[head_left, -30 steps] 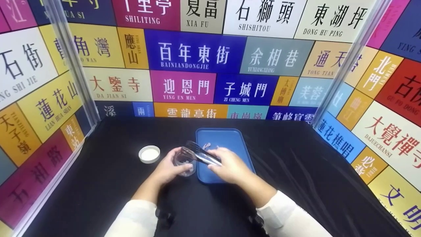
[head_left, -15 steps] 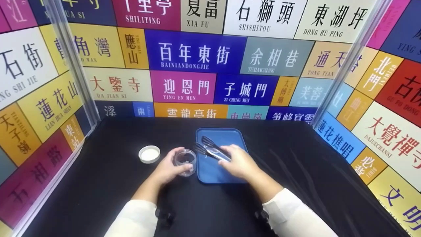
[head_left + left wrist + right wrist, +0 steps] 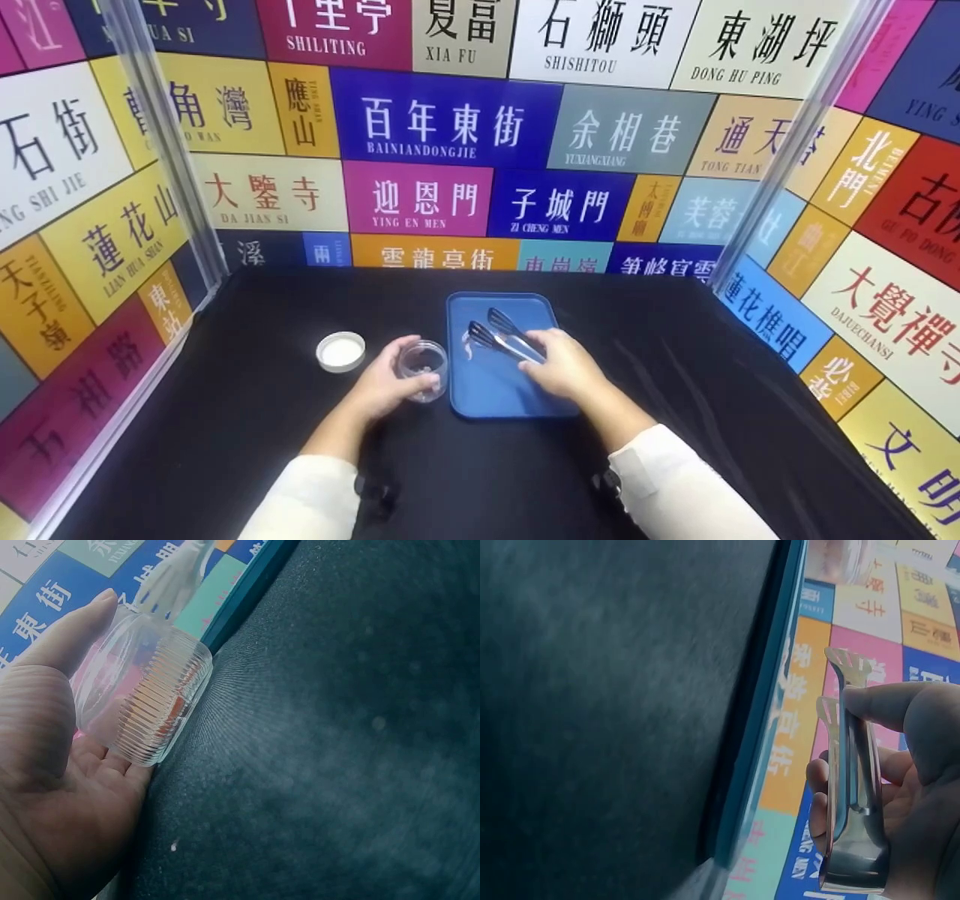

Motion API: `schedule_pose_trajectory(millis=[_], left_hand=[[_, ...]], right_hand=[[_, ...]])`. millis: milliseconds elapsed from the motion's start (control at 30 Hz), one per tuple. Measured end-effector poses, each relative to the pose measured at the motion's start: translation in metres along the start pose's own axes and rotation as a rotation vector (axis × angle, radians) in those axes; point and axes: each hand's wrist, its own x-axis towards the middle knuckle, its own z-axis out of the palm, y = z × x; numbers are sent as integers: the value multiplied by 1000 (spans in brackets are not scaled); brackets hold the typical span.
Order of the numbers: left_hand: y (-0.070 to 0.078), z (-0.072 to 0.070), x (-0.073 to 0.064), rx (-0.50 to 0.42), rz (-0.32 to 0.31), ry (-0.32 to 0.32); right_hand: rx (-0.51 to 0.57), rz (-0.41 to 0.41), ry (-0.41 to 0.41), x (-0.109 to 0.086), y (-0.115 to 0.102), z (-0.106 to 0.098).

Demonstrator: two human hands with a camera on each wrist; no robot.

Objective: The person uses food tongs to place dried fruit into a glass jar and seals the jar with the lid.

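My left hand [image 3: 386, 381] grips a clear ribbed jar [image 3: 161, 701], thumb on one side and fingers on the other. The jar stands without its lid at the left edge of a blue tray [image 3: 484, 399]; small pale bits show near its bottom. My right hand [image 3: 574, 367] holds metal tongs [image 3: 853, 859] between thumb and fingers. Their slotted ends are spread apart over the tray. A small pinkish strip [image 3: 468, 348] lies on the tray beside the left tip; what it is cannot be told.
A round white lid [image 3: 341, 352] lies on the black cloth [image 3: 247, 390] left of the jar. Panels with large printed characters [image 3: 442, 116] rise behind and at both sides of the table.
The tongs have gone from over the jar's mouth to the right, above the tray, with my right hand. The left hand and jar have stayed in place.
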Motion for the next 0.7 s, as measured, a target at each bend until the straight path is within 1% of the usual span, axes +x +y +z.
schedule_pose_trajectory(millis=[200,300,433,700], left_hand=[[1,0,0,-32,7,-15],[2,0,0,-18,6,-9],[4,0,-2,8,-1,0],[3,0,-1,-6,7,-8]], right_hand=[[-7,47,-3,6,14,-1],[-5,71,-3,8,21,-1],[-10,83,-6,10,28,0],[-8,141,-31,11,36,0]])
